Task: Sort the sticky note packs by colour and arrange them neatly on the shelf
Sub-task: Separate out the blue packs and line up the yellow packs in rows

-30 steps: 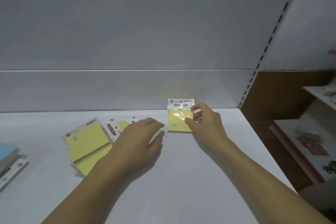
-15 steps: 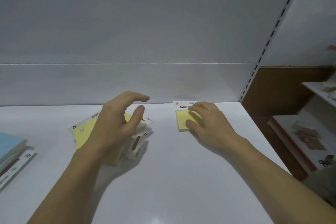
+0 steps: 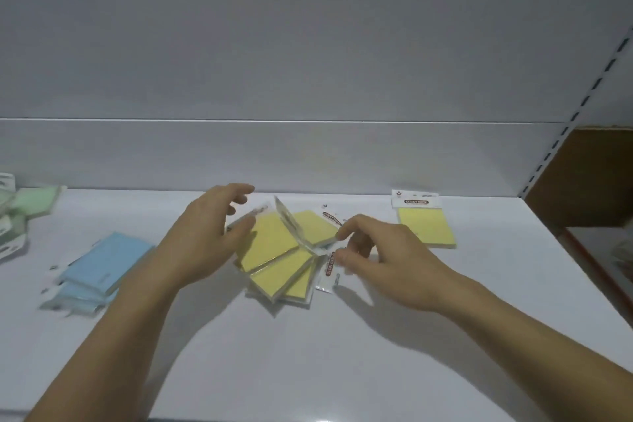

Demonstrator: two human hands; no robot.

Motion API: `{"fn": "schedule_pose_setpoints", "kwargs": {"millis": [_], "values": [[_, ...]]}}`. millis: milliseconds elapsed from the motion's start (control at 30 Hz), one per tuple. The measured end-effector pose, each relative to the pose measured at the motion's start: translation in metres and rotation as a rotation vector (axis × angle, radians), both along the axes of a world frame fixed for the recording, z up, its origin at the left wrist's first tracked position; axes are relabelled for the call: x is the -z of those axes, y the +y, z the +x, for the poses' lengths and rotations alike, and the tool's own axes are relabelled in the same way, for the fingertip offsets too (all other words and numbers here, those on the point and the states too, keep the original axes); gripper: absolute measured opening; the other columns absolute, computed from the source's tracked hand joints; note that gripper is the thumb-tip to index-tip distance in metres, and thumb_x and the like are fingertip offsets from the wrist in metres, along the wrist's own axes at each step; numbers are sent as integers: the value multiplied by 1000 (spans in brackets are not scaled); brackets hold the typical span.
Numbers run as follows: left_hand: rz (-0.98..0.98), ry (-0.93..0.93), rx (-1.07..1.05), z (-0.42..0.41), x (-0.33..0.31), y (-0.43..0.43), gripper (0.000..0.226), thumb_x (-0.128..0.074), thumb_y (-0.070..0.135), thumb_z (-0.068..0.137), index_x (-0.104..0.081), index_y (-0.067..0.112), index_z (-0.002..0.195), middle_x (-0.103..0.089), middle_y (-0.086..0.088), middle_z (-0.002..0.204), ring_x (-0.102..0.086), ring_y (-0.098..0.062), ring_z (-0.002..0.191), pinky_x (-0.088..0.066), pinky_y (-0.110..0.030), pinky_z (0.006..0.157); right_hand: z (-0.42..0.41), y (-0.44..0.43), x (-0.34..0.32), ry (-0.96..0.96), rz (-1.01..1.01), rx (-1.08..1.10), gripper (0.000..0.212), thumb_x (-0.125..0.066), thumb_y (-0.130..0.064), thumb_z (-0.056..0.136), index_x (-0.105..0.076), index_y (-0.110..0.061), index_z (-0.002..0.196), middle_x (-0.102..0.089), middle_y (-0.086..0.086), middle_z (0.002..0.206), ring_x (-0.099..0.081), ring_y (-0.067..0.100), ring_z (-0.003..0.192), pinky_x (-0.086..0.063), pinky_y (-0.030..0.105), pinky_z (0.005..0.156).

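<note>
A fanned pile of several yellow sticky note packs (image 3: 274, 264) lies mid-shelf between my hands. My left hand (image 3: 205, 236) hovers at its left side, fingers spread, thumb touching the top pack's header. My right hand (image 3: 387, 260) pinches the right corner of a tilted yellow pack (image 3: 313, 224) between index finger and thumb. A single yellow pack (image 3: 426, 226) with a white header lies flat by the back wall to the right, apart from both hands. Blue packs (image 3: 106, 260) sit stacked to the left, and green packs (image 3: 36, 199) lie at the far left.
The white shelf (image 3: 308, 353) ends at the right near a slotted upright (image 3: 582, 96). Beyond it stand a brown panel (image 3: 589, 178) and lower shelves. The grey back wall rises right behind the packs.
My right hand left the single yellow pack at the back right and moved left to the pile, pinching one pack. My left hand stays over the pile. The view shifted left, showing blue and green packs.
</note>
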State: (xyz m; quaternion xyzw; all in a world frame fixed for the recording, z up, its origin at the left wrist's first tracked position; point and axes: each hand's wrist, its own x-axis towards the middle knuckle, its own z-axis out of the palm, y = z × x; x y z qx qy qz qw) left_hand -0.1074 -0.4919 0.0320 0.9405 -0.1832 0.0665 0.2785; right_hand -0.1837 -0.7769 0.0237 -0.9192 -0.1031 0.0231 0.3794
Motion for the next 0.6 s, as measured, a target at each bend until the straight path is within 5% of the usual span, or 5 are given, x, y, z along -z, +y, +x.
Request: {"fn": "schedule_pose_setpoints", "kwargs": {"millis": [100,200,367,467,600], "values": [[86,128,-11,-1,6,6,46,-61,39,95,-52,29,140,-61,7,127,-59,-10,100,-42,-24,77,8,36,3,17,113,54,24,-67,-47,91,-62,-30,107,-70,-6,86,-62,7,75,-44,18,65],[26,114,-11,-5,8,3,40,-64,36,95,-57,29,134,-66,6,119,-59,-10,94,-41,-16,71,20,53,7,42,135,150,32,-72,-52,85,-65,-29,105,-68,-5,85,-58,4,68,-44,21,63],[4,55,-17,-6,12,-3,41,-67,40,91,-59,33,131,-55,10,117,-55,-11,103,-42,-22,77,32,63,6,-17,175,243,14,-61,-28,95,-68,-22,85,-67,-2,77,-61,17,70,-47,32,62],[-4,-11,-13,-8,8,-6,44,-65,47,89,-58,35,130,-45,13,125,-47,-15,120,-45,-40,96,33,59,8,40,359,286,16,-57,-28,97,-64,-25,82,-70,5,82,-70,26,78,-54,38,67],[-51,-70,70,-9,-6,-22,37,-63,43,93,-58,36,129,-48,21,123,-47,-11,121,-43,-39,98,28,46,4,111,716,312,14,-53,-13,104,-65,-6,104,-74,19,97,-72,28,73,-62,39,69]]}}
